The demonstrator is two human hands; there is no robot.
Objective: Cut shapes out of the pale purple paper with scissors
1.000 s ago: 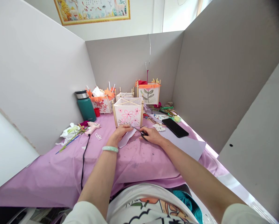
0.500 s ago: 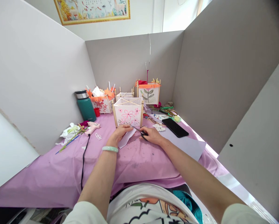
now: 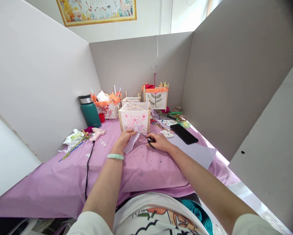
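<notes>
My left hand, with a pale green bangle at its wrist, pinches a piece of pale paper that hangs down over the cloth. In my right hand is a pair of black-handled scissors, fingers wrapped round the handles. The scissor blades point left and meet the paper's upper edge; whether they are apart I cannot tell. Just behind both hands stands a white lantern with wooden sticks at its corners and pink flowers drawn on its front.
A pink glue gun with a black cord and a green bottle are at left. On the right, a black phone rests by a large pale sheet. Orange-fringed lanterns stand behind. Grey panels enclose the table.
The paper in my left hand has turned and shifted slightly left, with more of it showing above the fingers. My right hand and the scissors have hardly moved.
</notes>
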